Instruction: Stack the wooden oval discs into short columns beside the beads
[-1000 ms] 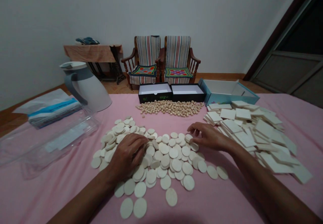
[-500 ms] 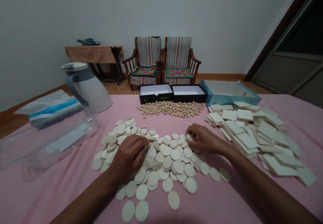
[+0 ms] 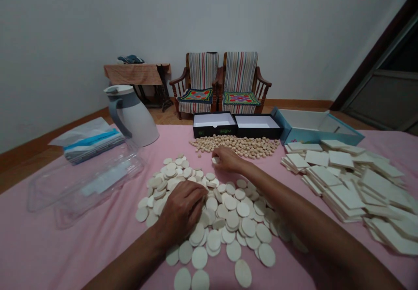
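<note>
Between the fingertips of my right hand (image 3: 227, 159) is a pale round wooden disc (image 3: 215, 160), held just above the cloth between the disc pile and the small wooden pieces. My left hand (image 3: 184, 205) lies on the left part of the pile of wooden discs (image 3: 231, 218), its fingers curled together and pointing right. Whatever may be under those fingers is hidden. My right forearm covers the right side of the pile. Beyond my right hand, a band of small wooden cubes or beads (image 3: 241, 145) is spread on the cloth.
Two black boxes (image 3: 257, 133) and a blue box (image 3: 320, 135) stand behind the small pieces. Square wooden tiles (image 3: 346, 194) are heaped at right. To the left are a white-grey jug (image 3: 139, 122), a tissue pack (image 3: 94, 146) and clear plastic trays (image 3: 98, 185) on the pink cloth (image 3: 42, 233).
My right hand has left the right side of the disc pile and moved left and away from me, carrying a disc. My left hand stays on the pile. The view has shifted slightly left.
</note>
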Demonstrator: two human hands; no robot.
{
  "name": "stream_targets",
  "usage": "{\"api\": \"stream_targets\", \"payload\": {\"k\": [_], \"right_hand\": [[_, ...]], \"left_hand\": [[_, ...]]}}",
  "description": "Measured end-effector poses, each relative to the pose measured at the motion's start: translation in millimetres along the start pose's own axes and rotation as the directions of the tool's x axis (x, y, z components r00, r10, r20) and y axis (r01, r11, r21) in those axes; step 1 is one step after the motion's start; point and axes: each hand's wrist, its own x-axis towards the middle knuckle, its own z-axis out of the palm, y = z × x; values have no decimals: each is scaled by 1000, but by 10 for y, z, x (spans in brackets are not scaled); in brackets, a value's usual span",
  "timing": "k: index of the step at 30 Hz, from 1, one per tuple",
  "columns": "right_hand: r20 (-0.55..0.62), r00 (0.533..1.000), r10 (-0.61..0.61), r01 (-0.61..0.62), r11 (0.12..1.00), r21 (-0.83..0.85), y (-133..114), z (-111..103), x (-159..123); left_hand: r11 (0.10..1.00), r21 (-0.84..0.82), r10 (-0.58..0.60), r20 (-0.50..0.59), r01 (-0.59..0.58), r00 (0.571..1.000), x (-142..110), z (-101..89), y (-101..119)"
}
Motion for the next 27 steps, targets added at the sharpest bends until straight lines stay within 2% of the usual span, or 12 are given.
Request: {"api": "stream_targets", "payload": {"k": [5,10,12,15,17,23,27], "right_hand": [[38,999,-7,7,1000,-4,-27,76,91],[-11,999,-35,36,999,36,-44,-49,-4],[-11,996,-92,92,990,106,-80,-118,-86],[97,967,-236,211,954,215,-151,-157,-215],[137,947,-289,254,940,229,-181,-121,-276],[133,951,-281,252,947,201,-148,53,-287],[124,955,-271,251,956,155,-151,22,-299]], "left_hand": [[1000,-8,-13,21,14,1000,-18,-1,-16],[1000,-23,-17,24,17,1000,-22,1,-27],[1000,-26,-15,28,16,999,-22,4,-33],[999,-27,-16,35,17,999,-21,7,-31],[999,-30,-10,36,11,999,-22,7,-25],[999,-31,-7,41,8,999,-17,-1,-25],[1000,-30,-1,40,3,999,-8,-6,-39]]}}
